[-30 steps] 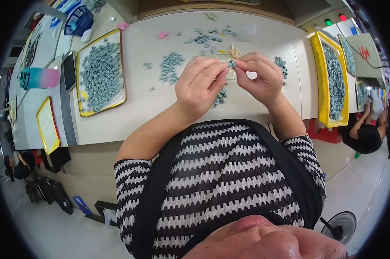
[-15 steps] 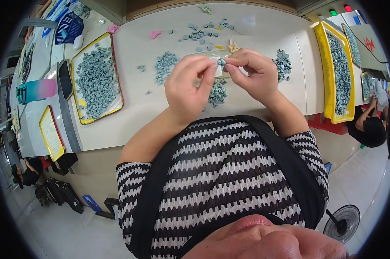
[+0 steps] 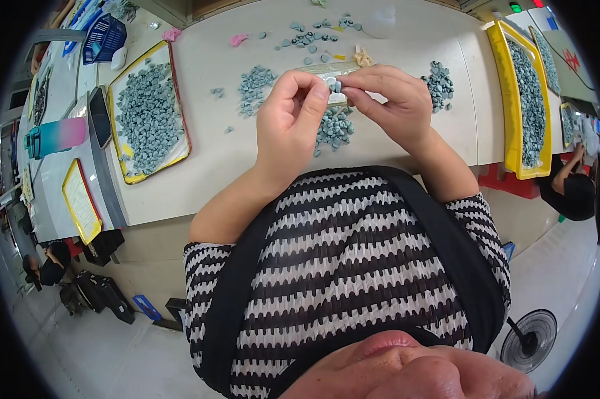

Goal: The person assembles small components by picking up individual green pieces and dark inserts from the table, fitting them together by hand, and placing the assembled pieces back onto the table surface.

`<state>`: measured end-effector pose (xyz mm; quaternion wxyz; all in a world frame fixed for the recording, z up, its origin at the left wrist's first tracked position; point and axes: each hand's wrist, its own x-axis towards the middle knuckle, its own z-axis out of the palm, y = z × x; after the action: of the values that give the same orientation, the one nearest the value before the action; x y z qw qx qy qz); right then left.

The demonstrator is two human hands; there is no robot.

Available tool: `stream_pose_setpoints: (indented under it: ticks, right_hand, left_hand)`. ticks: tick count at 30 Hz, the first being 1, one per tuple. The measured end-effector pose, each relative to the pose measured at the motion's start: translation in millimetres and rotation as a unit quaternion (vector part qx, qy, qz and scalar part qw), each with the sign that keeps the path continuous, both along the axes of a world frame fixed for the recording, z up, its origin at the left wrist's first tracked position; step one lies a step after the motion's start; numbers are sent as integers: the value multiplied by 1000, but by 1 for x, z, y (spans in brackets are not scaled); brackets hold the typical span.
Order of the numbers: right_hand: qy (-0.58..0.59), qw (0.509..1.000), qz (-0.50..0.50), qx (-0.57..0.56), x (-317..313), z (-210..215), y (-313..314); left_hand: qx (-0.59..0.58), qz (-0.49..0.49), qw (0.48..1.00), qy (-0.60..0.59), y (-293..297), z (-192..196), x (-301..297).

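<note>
Over the middle of the table, my left hand [image 3: 288, 113] and my right hand [image 3: 394, 105] meet with thumbs and forefingers pinched. A small grey-green pebble-like piece [image 3: 338, 86] sits in the right fingertips. Another seems to be at the left fingertips, mostly hidden by the thumb. Beneath the hands lies a flat, clear-looking pad or packet [image 3: 326, 68] with a white patch. Just nearer to me is a heap of similar pieces [image 3: 335, 128]. Beyond my left hand lies a second pile [image 3: 254, 90], and a third pile [image 3: 439, 85] is right of my right hand.
A yellow-and-red tray [image 3: 185, 126] full of pieces lies at left, beside a dark phone [image 3: 100, 116] and a bottle [image 3: 62, 136]. At right stands a deep yellow tray [image 3: 546, 133]. Loose pieces [image 3: 306, 38] and pink scraps [image 3: 238, 40] lie farther back.
My left hand has rolled so its thumb now faces up, and both hands sit slightly lower over the pad. The piece between the fingertips has turned. The whole view has shifted slightly.
</note>
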<state>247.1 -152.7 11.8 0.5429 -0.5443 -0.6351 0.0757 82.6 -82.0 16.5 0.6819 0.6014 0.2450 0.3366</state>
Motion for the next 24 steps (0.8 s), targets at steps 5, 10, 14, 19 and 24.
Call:
stream_pose_setpoints:
  ticks: [5,10,14,19,24]
  right_hand:
    - [29,999,10,-14,-4,-1,0]
    - [57,998,13,-33,-4,-2,0]
    - [41,999,12,-29,-5,-3,0]
    - [-7,1000,8,-14,-6,-6,0]
    - [-81,987,24,-134,19,10,-8]
  left_hand:
    - [88,33,994,48,-2,2,1]
    - [184,36,977,101,0,5,1]
    - [270,42,959,75,2,5,3]
    - [267,26,957,107,7,7,2]
    - [234,-86,939,236,21,10,-8]
